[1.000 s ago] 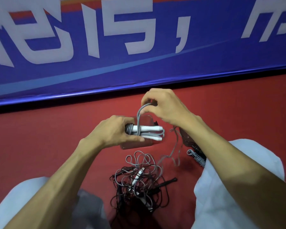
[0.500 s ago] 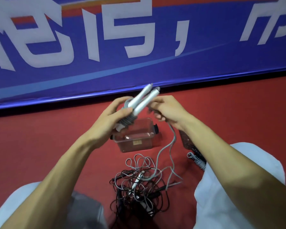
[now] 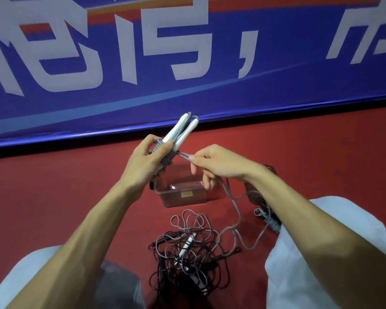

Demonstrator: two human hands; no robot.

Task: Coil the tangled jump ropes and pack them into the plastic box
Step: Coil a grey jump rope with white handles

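Observation:
My left hand (image 3: 146,160) grips a pair of white jump rope handles (image 3: 183,129), tilted up to the right, with grey cord wound tightly around their lower part. My right hand (image 3: 212,162) pinches the same grey cord (image 3: 235,204) just right of the handles; its loose tail trails down to the floor. The clear plastic box (image 3: 181,194) sits open on the red floor below both hands. In front of my knees lies a tangled pile of black and grey ropes (image 3: 187,253) with a white handle in it.
A coiled grey rope bundle (image 3: 269,219) lies beside my right forearm, with the box's dark lid (image 3: 253,192) partly hidden behind the arm. A blue banner with white characters (image 3: 187,63) stands along the far edge of the red floor. My knees frame the pile.
The handles swung from lying level over the box to pointing up and right. My right hand dropped from above the handles to their right side, pulling the cord taut.

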